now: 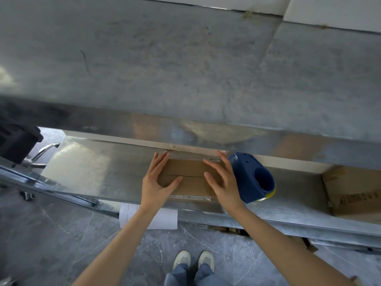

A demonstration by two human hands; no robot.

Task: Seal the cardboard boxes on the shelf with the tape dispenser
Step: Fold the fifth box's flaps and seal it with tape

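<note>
- Brown cardboard box (186,178) lies on the grey metal shelf (92,168), flaps closed along a seam
- Left hand (157,180) and right hand (222,180) rest spread on its top
- Blue plastic tape dispenser (250,177) sits just right of it

The floor (61,244) was of grey marbled tiles with pale veins. A white sheet of paper (167,219) with faint printed lines lay over it. Near the bottom edge stood a pair of pale shoes (192,259) under blue jeans (185,275). At far left sat a blurred black object (16,141), with a curved chrome lever (44,149) beside it. Below them slanted metal rails (51,190) and a small wheel (28,196). A white wall (329,11) crossed the top.
</note>
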